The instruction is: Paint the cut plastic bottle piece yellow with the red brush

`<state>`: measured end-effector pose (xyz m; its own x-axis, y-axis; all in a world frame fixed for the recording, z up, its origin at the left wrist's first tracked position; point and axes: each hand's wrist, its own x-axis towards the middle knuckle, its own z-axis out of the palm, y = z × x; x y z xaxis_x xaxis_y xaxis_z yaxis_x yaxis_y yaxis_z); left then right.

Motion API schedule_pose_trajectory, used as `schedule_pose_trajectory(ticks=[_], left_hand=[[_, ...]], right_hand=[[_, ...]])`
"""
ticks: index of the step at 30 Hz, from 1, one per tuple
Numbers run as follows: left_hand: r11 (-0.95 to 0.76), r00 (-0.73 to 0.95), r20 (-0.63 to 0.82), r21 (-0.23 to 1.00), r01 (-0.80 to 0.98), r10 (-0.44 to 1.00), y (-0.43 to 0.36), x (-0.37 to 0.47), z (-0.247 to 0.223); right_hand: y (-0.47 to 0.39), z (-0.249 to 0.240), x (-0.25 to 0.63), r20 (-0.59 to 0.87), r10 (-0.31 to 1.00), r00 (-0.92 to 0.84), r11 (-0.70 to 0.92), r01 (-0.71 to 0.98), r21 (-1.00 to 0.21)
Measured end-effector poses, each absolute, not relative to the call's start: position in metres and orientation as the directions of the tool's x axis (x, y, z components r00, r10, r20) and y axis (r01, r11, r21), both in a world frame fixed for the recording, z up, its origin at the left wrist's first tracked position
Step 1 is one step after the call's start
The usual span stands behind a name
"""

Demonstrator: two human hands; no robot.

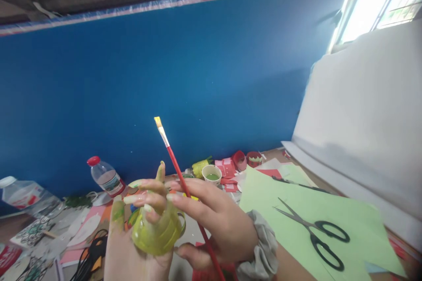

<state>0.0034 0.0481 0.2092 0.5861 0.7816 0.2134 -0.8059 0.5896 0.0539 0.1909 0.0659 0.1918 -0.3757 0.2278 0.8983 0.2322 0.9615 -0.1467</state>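
Note:
My left hand (136, 257), with green and yellow paint on its fingers, holds a yellow-painted, clear plastic piece (158, 237) that looks like the cut-off part of a bottle. It sits against my palm, with fingers crossing its top. My right hand (214, 219), with a grey scrunchie (260, 246) at the wrist, grips a paintbrush (176, 162) by its red handle. The brush tilts up to the left, and its bristles carry yellow paint. The bristles are apart from the yellow piece. My right fingertips come close to the piece; whether they touch it I cannot tell.
A paper cup (212, 171) of green liquid stands behind my hands, beside red painted pieces (227, 167). Black-handled scissors (313, 228) lie on green paper (359, 219) at right. Plastic bottles (107, 178) and a black cable (92, 254) are at left. A blue panel (198, 74) rises behind.

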Motion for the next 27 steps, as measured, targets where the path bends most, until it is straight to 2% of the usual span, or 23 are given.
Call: schedule_pose_trajectory(ticks=[3, 10, 18, 27], left_hand=[[0.624, 0.616, 0.237, 0.048, -0.780, 0.751, 0.049, 0.005, 0.212], [0.656, 0.624, 0.248, -0.068, -0.752, 0.741, 0.051, 0.005, 0.209], [0.641, 0.631, 0.176, 0.001, -0.768, 0.756, 0.043, 0.014, 0.220], [0.562, 0.562, 0.144, 0.050, -0.826, 0.814, 0.044, 0.022, 0.220]], right_hand=[[0.065, 0.198, 0.192, 0.889, 0.226, -0.398, 0.964, 0.224, -0.145], [0.061, 0.200, 0.191, 0.882, 0.233, -0.409, 0.963, 0.221, -0.152], [0.064, 0.194, 0.194, 0.895, 0.270, -0.356, 0.927, 0.348, -0.141], [0.061, 0.200, 0.199, 0.847, 0.366, -0.385, 0.898, 0.385, -0.213]])
